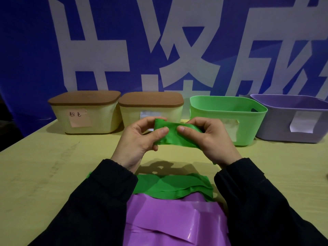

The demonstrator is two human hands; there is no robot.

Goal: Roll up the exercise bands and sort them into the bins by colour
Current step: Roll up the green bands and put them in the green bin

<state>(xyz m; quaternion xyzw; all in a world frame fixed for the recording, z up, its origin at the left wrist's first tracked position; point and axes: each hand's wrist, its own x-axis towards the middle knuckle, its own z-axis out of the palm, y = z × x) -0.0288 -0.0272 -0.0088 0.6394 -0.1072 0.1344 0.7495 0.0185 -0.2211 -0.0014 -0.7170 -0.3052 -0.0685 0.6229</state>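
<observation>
Both my hands hold a green exercise band (171, 134) up above the table, partly rolled. My left hand (140, 139) pinches its left end between thumb and fingers; my right hand (207, 139) grips its right side. The band's loose length (174, 188) trails down onto the table between my sleeves. A purple band (174, 221) lies spread out at the near edge, under the green one. An open green bin (229, 119) stands just behind my right hand. An open purple bin (294, 118) stands at the far right.
Two cream bins with brown lids stand at the back left: one (85, 112) bears a pink handwritten label, the other (150, 109) sits behind my left hand. A blue banner with large white characters hangs behind the wooden table (53, 166).
</observation>
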